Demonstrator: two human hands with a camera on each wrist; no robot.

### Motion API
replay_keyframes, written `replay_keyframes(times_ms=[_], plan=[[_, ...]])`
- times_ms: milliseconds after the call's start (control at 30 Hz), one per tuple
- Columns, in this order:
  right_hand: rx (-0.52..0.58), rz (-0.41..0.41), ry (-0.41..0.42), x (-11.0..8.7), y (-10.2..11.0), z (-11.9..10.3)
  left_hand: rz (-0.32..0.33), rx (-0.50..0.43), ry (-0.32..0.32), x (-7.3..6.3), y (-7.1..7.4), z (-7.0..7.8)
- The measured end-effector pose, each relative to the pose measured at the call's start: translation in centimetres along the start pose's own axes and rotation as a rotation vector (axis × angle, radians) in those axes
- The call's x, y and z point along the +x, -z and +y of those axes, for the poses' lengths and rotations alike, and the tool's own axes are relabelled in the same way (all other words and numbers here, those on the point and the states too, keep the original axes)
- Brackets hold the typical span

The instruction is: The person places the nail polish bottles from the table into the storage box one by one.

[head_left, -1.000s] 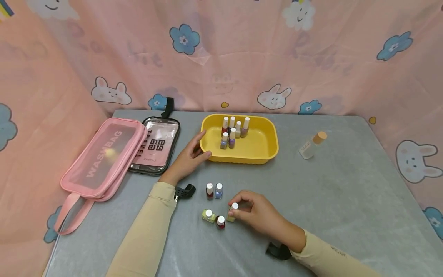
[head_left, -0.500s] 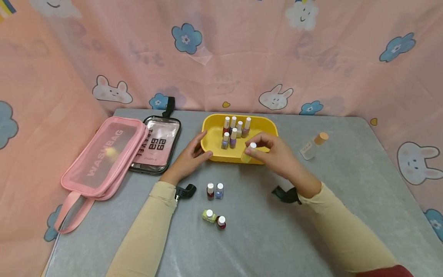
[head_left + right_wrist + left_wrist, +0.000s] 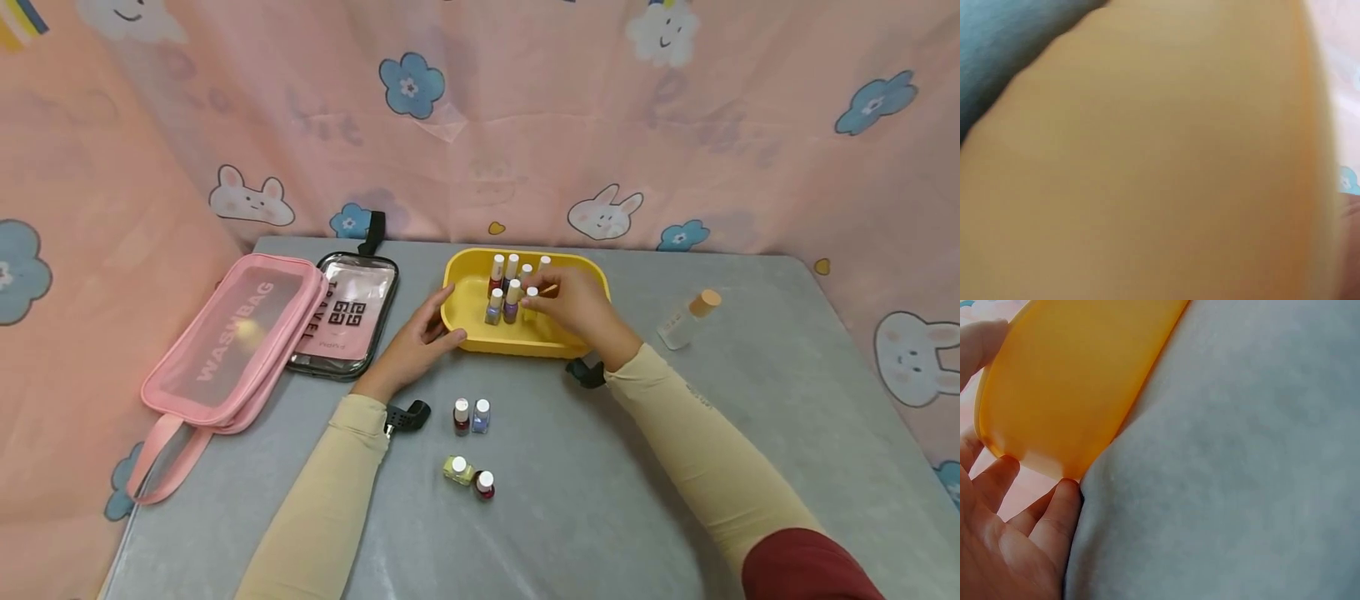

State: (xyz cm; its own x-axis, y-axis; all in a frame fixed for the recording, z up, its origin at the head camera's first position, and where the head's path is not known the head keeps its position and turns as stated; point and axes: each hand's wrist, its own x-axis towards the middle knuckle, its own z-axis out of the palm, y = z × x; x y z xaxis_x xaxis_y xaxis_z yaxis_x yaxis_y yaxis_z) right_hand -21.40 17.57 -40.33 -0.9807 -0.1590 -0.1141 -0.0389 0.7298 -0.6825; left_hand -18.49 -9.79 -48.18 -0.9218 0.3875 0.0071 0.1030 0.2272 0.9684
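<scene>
My right hand [image 3: 576, 307] pinches a small nail polish bottle by its white cap [image 3: 532, 292], low inside the yellow tray [image 3: 558, 337]. Its pale yellow body blends with the tray floor, and it is next to a purple nail polish bottle [image 3: 511, 311]. Several other nail polish bottles stand in the tray, partly covered by my fingers. At the tray's left end, my left hand [image 3: 417, 343] rests its spread fingertips against the outer wall. The left wrist view shows those fingertips [image 3: 1067, 487] on the tray wall [image 3: 1079, 387]; the right wrist view is blurred and mostly yellow.
Before the tray stand a dark red bottle [image 3: 461, 418] and a blue one [image 3: 481, 418]. Nearer are a yellow-green bottle [image 3: 457, 471] and another red one [image 3: 485, 486]. A frosted bottle [image 3: 678, 327] stands right; a pink wash bag [image 3: 232, 350] overlaps a clear pouch [image 3: 352, 312] left.
My right hand has lifted the yellow-green nail polish bottle from the near group on the table and carried it forward over the rim into the tray. My left hand has stayed at the tray.
</scene>
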Motion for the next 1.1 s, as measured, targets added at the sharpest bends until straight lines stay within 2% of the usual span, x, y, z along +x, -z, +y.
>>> replay_keyframes(times_ms=[200,333,533,600,733,833,967,1100], plan=[[-0.127,0.022,-0.051,-0.3,-0.7,0.2,0.001,-0.007,-0.010,0.1,-0.2,0.0],[-0.144,0.030,-0.078,-0.4,-1.0,0.6,-0.003,-0.010,-0.012,0.1,-0.3,-0.1],[-0.138,0.049,-0.049,-0.6,-1.5,1.0,-0.001,0.007,-0.003,-0.1,-0.1,0.0],[-0.173,0.073,-0.033,-1.1,-1.6,0.8,-0.002,0.012,-0.002,-0.1,0.0,-0.1],[-0.264,0.169,0.042,-3.2,-1.6,-0.5,-0.004,0.010,-0.002,-0.1,0.1,0.0],[-0.261,0.217,0.166,-5.7,-2.0,-1.7,-0.003,-0.003,-0.009,-0.1,0.1,0.0],[-0.177,0.177,0.326,-9.2,-3.5,-2.5,-0.001,0.000,-0.015,0.0,0.1,-0.1],[-0.121,0.087,0.364,-11.7,-5.5,-2.3,-0.004,0.005,-0.020,0.0,0.1,-0.1]])
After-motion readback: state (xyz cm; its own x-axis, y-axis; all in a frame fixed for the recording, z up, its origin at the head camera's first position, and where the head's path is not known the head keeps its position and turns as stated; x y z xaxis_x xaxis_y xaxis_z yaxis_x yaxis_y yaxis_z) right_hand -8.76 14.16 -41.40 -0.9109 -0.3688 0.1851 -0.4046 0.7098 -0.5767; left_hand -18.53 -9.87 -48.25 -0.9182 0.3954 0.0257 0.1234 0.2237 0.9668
